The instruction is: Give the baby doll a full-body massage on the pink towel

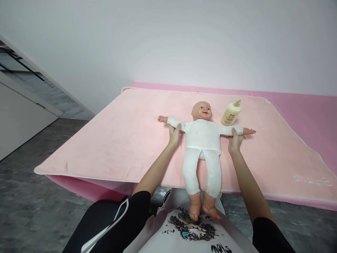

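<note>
A baby doll (202,135) with a white cloth body lies on its back on a pink towel (126,137). Its arms are stretched out to both sides, and its feet hang past the table's near edge, close to my shirt. My left hand (174,135) is closed round the doll's arm on the left, thumb on top. On the other side my right hand (235,141) grips the opposite arm near its wrist, also thumb up. The undersides of both grips are hidden. Just beyond the doll's right-hand arm stands a cream pump bottle (231,113).
The towel covers most of a table with a darker pink cover (313,116), which shows at the back and right. A white wall (184,45) rises behind the table. Grey floor (31,207) lies to the left.
</note>
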Motion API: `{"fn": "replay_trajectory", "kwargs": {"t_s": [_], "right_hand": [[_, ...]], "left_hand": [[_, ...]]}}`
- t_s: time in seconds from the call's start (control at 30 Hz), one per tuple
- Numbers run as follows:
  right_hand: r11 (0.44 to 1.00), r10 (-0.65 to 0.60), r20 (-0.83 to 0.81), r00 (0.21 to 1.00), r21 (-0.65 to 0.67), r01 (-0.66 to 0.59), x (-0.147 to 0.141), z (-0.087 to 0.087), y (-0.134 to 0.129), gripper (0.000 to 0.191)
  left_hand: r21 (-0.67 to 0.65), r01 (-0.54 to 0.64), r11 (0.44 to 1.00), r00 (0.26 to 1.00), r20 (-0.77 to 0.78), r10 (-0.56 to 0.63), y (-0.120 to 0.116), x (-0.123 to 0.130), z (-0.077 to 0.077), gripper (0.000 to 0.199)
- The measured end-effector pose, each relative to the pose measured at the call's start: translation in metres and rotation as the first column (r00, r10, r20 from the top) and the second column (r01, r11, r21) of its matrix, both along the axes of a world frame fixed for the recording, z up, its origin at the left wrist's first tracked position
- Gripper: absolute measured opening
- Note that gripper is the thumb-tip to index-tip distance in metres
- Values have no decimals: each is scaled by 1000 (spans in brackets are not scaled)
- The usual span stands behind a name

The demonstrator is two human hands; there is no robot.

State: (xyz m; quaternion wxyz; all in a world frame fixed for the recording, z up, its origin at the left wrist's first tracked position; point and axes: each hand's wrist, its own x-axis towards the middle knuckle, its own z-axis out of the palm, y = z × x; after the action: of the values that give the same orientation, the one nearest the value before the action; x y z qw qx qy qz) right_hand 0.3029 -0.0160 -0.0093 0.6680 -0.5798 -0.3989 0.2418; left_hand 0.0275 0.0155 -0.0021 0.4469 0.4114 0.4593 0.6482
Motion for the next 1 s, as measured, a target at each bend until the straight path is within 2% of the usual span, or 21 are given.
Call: {"fn": "replay_trajectory", "kwargs": {"t_s": [0.07,0.13,0.23,0.3,0.37,0.43,0.5,0.57,0.63,0.7,0.77,0.9,1.0], "right_hand": [[1000,-11,-116,993,-9,10,2,-3,2,97],[998,-55,-167,984,-18,53,3,-5,3,96],[990,-139,-52,989,7,140,2,-4,1,96],[982,-186,97,978,49,182,-1,-1,-2,92],[985,-171,226,959,40,167,-6,3,-6,87],[992,-110,327,939,-26,125,-11,6,-9,80],[992,-62,434,899,-73,104,-16,7,-12,72],[992,-37,560,827,-78,98,-21,8,-15,67],[994,8,684,729,-86,70,-26,10,-16,62],[993,69,772,632,-116,33,-30,12,-18,57],[991,107,815,570,-134,6,-35,15,-19,52],[991,119,835,538,-131,-15,-39,19,-22,48],[989,141,812,567,-147,-35,-38,18,-24,49]], "left_hand": [[-77,-16,997,990,136,27,3,-4,5,63],[-124,-38,991,983,173,60,4,-8,9,73],[-31,-105,994,993,53,107,5,-10,10,87],[57,-95,994,985,-141,102,3,-10,8,84],[95,-42,995,916,-393,76,0,-9,8,72],[108,28,994,777,-627,46,-3,-8,10,60],[97,98,990,619,-785,16,-8,-4,13,53],[75,156,985,504,-864,-14,-12,1,17,49],[77,189,979,463,-886,-20,-16,7,21,45],[86,217,972,457,-889,-23,-20,13,25,42],[79,258,963,431,-901,-42,-23,17,30,42],[62,355,933,332,-941,-64,-27,21,36,45],[78,357,931,351,-935,-57,-26,17,31,44]]}}
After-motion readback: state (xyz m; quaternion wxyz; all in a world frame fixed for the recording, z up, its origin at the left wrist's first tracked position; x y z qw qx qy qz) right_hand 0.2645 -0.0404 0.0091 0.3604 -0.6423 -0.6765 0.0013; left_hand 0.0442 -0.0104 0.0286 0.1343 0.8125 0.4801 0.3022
